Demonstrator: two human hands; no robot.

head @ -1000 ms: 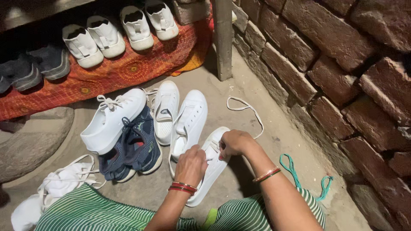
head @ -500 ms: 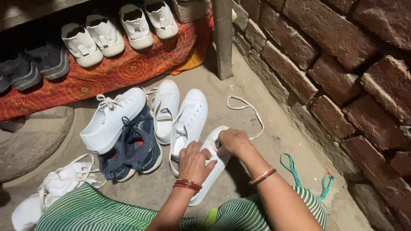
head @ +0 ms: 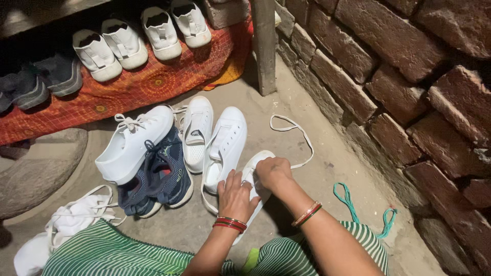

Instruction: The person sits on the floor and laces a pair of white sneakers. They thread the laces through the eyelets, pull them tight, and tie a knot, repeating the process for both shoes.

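We see both hands on one white sneaker (head: 262, 162) lying on the floor (head: 307, 204): left hand (head: 235, 195) pressed over its middle with fingers curled on it, right hand (head: 272, 174) gripping near the toe end, pinching at the lace area. Just left of the hands sit two more white shoes (head: 212, 138), a navy sneaker (head: 163, 176) and a laced white sneaker (head: 134, 142). A loose white lace (head: 296, 133) lies just beyond the right hand, a green lace (head: 353, 204) to its right by the brick wall (head: 409, 76).
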